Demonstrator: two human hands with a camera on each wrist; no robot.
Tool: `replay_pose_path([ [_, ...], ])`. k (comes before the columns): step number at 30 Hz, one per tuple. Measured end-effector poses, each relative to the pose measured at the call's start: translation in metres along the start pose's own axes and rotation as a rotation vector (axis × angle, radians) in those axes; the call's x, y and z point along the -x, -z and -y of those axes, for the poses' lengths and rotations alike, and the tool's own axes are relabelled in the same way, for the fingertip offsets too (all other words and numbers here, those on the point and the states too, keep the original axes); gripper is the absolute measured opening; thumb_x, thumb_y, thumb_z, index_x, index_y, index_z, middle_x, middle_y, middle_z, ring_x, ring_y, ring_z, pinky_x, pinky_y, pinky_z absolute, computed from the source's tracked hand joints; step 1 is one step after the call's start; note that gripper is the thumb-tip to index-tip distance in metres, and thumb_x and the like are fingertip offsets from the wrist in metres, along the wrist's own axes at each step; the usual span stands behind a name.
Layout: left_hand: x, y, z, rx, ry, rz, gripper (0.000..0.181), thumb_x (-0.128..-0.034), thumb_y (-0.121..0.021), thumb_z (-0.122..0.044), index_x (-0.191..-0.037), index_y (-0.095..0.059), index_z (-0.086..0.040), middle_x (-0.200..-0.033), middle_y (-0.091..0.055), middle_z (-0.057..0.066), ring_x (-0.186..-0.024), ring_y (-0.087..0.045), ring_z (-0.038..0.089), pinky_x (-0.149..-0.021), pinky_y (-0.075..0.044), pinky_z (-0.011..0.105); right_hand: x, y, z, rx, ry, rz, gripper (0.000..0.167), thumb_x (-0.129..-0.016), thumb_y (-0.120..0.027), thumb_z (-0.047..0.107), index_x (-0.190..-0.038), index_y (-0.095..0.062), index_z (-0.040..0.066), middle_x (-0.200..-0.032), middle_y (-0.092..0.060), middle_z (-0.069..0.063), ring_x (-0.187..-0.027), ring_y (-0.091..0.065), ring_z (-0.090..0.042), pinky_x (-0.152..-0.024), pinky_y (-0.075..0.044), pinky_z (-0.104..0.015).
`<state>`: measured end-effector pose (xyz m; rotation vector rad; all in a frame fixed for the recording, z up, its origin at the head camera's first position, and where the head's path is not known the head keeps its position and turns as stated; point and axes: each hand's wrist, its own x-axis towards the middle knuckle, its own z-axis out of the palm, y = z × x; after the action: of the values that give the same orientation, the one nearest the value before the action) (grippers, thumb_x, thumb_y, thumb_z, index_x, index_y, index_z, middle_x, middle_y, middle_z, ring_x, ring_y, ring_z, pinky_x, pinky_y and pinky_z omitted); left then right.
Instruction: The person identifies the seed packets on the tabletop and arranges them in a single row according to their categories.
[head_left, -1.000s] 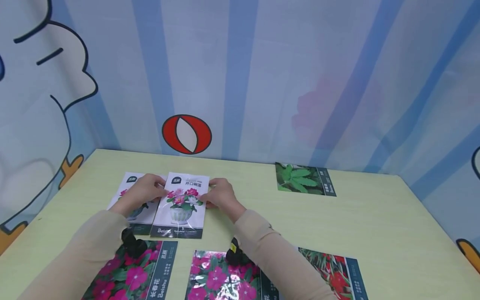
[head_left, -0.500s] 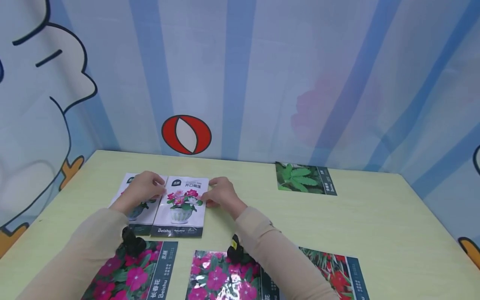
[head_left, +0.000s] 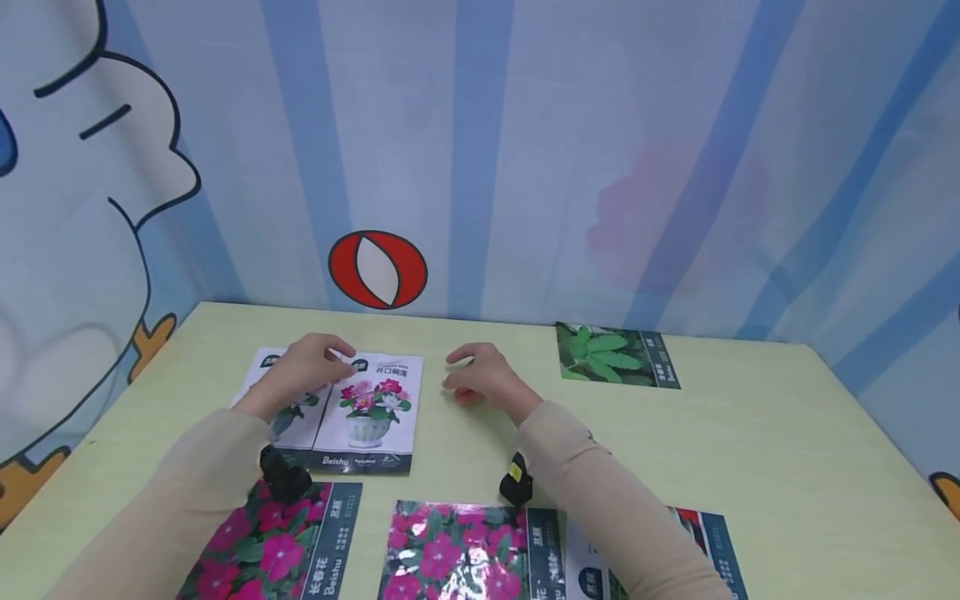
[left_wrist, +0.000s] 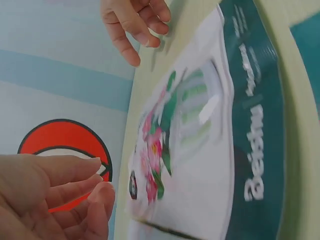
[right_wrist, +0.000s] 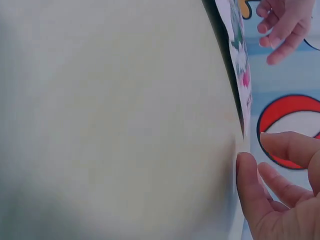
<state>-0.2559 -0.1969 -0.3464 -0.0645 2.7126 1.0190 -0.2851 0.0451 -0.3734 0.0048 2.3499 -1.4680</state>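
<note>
Two white packets with potted flowers lie side by side at the table's left; the right one [head_left: 368, 414] slightly overlaps or abuts the left one [head_left: 302, 423]. My left hand [head_left: 303, 371] hovers over their upper part, and in the left wrist view that hand [left_wrist: 60, 195] holds nothing, its fingers loosely bent. Just right of the packets, my right hand [head_left: 491, 379] is apart from them; the right wrist view shows this hand [right_wrist: 282, 187] with thumb and fingers spread and nothing between them.
Packets with pink flowers lie at the front left [head_left: 281, 554] and front middle [head_left: 438, 554]. A red-flower packet [head_left: 723, 554] is partly under my right forearm. A green-leaf packet [head_left: 607, 354] lies at the back edge, before a blue striped curtain [head_left: 547, 167].
My right hand has let go of the right white packet's edge and moved off to the right. My left hand has lifted a little and shifted right.
</note>
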Motion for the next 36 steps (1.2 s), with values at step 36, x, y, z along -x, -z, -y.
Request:
replay_pose_path([
  [36, 0.006, -0.088, -0.095, 0.826, -0.205, 0.395, 0.053, -0.0929, -0.055, -0.037, -0.138, -0.041, -0.013, -0.132, -0.051, 0.011, -0.119, -0.052, 0.027, -0.104, -0.034, 0.044, 0.041, 0.208, -0.070, 0.061, -0.072, -0.261, 0.052, -0.092, -0.056, 0.014, -0.138, -0.038, -0.002, -0.119, -0.047, -0.019, -0.089, -0.054, -0.028, -0.075, -0.050, -0.038],
])
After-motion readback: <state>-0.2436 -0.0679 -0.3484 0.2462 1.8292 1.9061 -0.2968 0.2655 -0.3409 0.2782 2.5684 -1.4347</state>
